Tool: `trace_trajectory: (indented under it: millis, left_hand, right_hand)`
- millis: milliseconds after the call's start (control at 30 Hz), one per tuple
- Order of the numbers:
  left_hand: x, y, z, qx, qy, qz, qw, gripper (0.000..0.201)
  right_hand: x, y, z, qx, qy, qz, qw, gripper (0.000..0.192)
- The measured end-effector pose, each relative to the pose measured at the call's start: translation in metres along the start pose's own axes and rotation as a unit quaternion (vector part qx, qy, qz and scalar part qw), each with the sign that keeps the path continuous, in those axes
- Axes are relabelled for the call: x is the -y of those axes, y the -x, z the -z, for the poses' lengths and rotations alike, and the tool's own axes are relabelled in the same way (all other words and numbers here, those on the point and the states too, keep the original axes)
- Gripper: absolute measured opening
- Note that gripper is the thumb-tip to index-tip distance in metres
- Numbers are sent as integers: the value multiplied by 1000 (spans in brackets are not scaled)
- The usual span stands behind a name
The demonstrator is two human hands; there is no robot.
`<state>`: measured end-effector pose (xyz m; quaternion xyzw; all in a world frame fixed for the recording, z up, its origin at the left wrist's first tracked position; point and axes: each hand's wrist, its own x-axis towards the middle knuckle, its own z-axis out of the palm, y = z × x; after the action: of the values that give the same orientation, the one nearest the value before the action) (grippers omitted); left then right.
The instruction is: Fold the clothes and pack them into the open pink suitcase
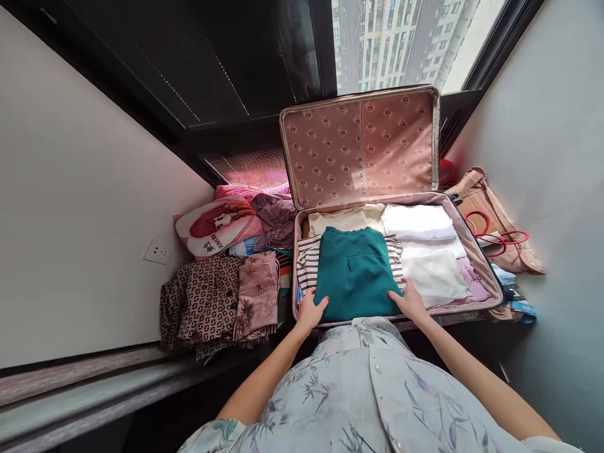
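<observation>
A folded dark green top [355, 277] lies in the near left part of the open suitcase [481, 277], over a black-and-white striped shirt [309, 267]. At its left near edge is my left hand [311, 311], thumb on the fabric and fingers along the side. My right hand [409, 302] holds the right edge in the same way; the undersides of both grips are hidden. Behind the green top sits folded cream clothing [349, 219]. White folded garments [418, 221] fill the right part, beside a lilac garment [473, 283].
The suitcase lid [363, 148] leans back toward the window. Left of the case are folded patterned clothes [207, 299], a pink folded garment [258, 292] and a printed cushion [219, 226]. A tan bag with red handles [495, 220] stands right, near the wall.
</observation>
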<state>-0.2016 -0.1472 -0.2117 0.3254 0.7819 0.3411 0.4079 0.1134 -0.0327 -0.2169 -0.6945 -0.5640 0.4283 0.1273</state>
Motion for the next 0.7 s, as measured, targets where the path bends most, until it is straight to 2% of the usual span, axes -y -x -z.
trace_trajectory:
  millis: [133, 200, 267, 333, 433, 500, 567, 633, 700]
  left_hand:
    - [11, 11, 11, 121, 137, 24, 983, 50]
    - [14, 12, 17, 157, 128, 19, 979, 47]
    - [15, 11, 23, 166, 52, 9, 985, 38]
    - [14, 8, 28, 146, -56, 3, 988, 30]
    - [3, -5, 27, 58, -139, -23, 988, 28]
    - [-11, -21, 21, -3, -115, -40, 993, 32]
    - [-28, -39, 11, -42, -76, -26, 996, 35]
    - [-44, -57, 1, -58, -50, 8, 997, 32]
    - [-57, -70, -6, -45, -29, 27, 998, 29]
  right_hand:
    - [-3, 12, 8, 56, -52, 85, 993, 49]
    - [-3, 14, 15, 93, -18, 106, 990, 38]
    - [-4, 13, 24, 142, 50, 87, 985, 28]
    - [-3, 7, 33, 174, 93, 63, 978, 25]
    - [8, -6, 41, 135, 29, 63, 988, 37]
    - [22, -16, 40, 92, -57, 44, 993, 41]
    - [37, -26, 33, 66, -129, 3, 990, 38]
    - [50, -34, 22, 61, -165, -30, 984, 32]
    - [58, -40, 11, 64, -178, -46, 981, 31]
